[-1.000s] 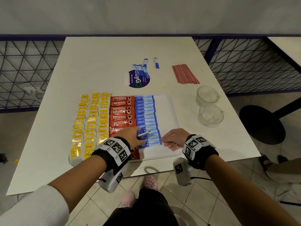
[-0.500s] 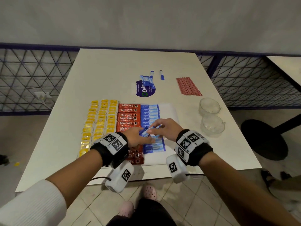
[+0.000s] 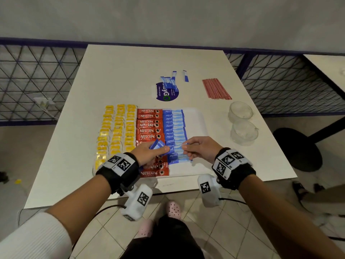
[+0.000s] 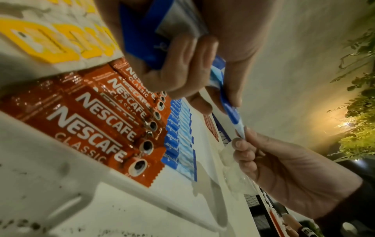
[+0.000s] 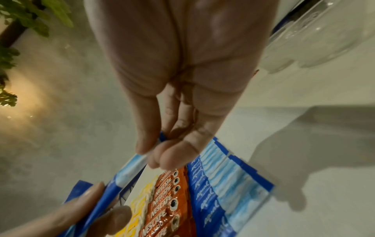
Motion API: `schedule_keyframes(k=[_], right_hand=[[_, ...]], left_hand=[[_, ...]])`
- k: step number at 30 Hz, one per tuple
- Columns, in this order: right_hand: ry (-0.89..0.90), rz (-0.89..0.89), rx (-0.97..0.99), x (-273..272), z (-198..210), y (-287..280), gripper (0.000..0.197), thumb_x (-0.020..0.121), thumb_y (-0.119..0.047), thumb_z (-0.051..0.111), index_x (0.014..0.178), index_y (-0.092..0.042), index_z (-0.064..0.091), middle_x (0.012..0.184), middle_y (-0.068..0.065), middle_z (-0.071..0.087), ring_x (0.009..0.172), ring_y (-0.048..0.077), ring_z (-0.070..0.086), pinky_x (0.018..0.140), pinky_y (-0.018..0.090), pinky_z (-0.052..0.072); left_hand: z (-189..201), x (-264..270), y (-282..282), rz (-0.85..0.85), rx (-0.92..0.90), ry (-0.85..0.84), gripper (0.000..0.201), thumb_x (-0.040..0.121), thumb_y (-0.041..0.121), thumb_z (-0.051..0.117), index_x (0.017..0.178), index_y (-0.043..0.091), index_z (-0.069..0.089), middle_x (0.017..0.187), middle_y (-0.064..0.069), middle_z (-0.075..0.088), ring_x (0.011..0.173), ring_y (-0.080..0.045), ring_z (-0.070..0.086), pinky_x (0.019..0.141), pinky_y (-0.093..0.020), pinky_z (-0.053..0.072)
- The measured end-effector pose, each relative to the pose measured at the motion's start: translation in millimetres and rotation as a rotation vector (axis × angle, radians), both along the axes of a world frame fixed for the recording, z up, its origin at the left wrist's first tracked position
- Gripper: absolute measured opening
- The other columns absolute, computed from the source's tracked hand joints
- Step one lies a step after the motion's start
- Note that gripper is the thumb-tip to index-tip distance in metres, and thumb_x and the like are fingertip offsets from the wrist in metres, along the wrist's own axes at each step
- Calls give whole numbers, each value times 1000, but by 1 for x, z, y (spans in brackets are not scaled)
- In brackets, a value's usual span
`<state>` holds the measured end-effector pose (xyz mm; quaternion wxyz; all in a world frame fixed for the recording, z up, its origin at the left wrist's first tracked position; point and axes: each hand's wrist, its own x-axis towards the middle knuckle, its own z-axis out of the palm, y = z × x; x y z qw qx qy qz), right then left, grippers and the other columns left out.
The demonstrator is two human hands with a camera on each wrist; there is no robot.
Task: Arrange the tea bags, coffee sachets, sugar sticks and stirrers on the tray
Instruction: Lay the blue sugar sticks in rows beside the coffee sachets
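Head view shows me both hands above the near end of the white tray on the desk. My left hand grips a small bundle of blue sugar sticks, fingers curled round them. My right hand pinches the pale end of one sugar stick between thumb and fingertips; the left thumb and forefinger hold its other end. On the tray, yellow tea bags fill the left, red coffee sachets the middle, a column of laid sugar sticks beside them. Red stirrers lie well apart on the desk, near two clear cups. More sugar sticks lie on a purple sticker.
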<state>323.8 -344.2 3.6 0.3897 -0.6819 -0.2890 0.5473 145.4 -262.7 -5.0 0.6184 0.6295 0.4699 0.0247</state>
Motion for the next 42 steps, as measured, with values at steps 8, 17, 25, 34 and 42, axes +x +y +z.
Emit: schedule_keyframes(k=[8,17,25,34,42], right_hand=[[42,-64,-146,13,-13,-16,27,90,5,51,114,16,51,71,14,56,38,3,55,47,14,51],[-15,-4,-332,23,-30,-23,27,88,8,54,112,19,51,52,11,62,34,6,53,42,15,49],[-91,41,-458,20,-39,-13,20,84,-6,66,68,-1,56,39,2,58,28,5,44,38,15,40],[-222,119,-589,17,-45,-1,21,87,-20,65,75,-5,55,59,5,56,46,12,42,49,19,38],[-247,136,-562,20,-48,-2,20,86,-21,65,87,-2,58,66,8,58,50,13,45,57,21,41]], left_hand=[[-12,5,-7,39,223,71,17,87,32,63,90,16,58,71,6,53,62,-9,47,50,-13,32],[-22,17,-13,-150,406,313,25,86,28,64,107,15,60,103,-5,63,95,-21,58,80,-27,43],[-20,32,-19,-388,500,492,31,90,35,57,113,16,57,112,-4,61,103,-21,56,79,-29,41],[-22,41,-19,-491,573,577,37,89,40,56,116,15,53,117,-4,58,106,-21,55,89,-34,46],[-24,42,-21,-493,567,571,35,89,38,56,115,15,53,116,-4,58,105,-20,56,88,-34,47]])
